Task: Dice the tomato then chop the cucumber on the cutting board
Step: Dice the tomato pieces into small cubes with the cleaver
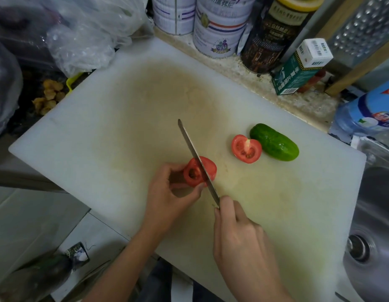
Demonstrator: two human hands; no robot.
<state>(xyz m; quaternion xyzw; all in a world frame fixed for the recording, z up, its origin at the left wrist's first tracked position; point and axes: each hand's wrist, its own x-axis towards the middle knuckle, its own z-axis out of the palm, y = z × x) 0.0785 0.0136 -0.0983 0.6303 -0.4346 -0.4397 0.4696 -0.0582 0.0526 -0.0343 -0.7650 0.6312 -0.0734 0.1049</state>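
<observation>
Nestling in left hand: tomato half.

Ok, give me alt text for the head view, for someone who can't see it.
The right hand holds a knife across a tomato half that the left hand steadies on a white cutting board. The other tomato half lies cut face up, touching a whole cucumber.

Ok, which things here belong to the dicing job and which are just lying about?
Job: cutting board; knife gripped by the right hand; tomato half held by the left hand; second tomato half; cucumber.

Lying about: tins, dark canister, green box, plastic bags, blue-labelled bottle, grater, sink.
</observation>
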